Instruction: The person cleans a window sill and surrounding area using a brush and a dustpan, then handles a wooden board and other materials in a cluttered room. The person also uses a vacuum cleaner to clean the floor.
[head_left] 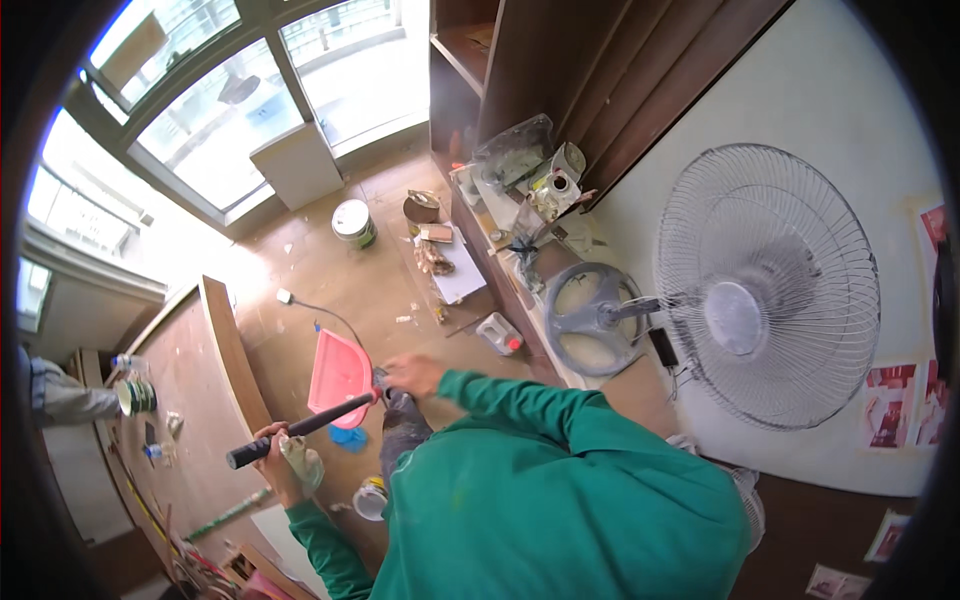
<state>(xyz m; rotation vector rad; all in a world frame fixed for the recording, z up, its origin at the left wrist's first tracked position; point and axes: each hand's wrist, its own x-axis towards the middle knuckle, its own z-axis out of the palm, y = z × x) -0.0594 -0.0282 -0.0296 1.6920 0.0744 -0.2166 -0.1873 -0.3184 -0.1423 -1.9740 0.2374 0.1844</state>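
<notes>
My left hand (277, 468) is closed around a black handle (330, 418) that slants up toward my knee and ends in a reddish collar. A pale, crumpled, see-through piece (302, 462) shows beside the same hand. Beyond the handle lies a pink dustpan (338, 372); whether the handle joins it is unclear. My right hand (412, 375), in a green sleeve, is over my knee near the dustpan's right side. Motion smears its fingers, and I make out nothing in them. A blue scrap (348, 438) is on the floor below the dustpan.
A large fan (735, 315) stands at right. Ahead are a white-lidded bucket (352, 220), a white jug (498, 333) and a cluttered ledge. A cord with a white plug (285, 297) crosses the floor. An open can (370, 498) is near my leg. Another person's arm (75, 395) shows at far left.
</notes>
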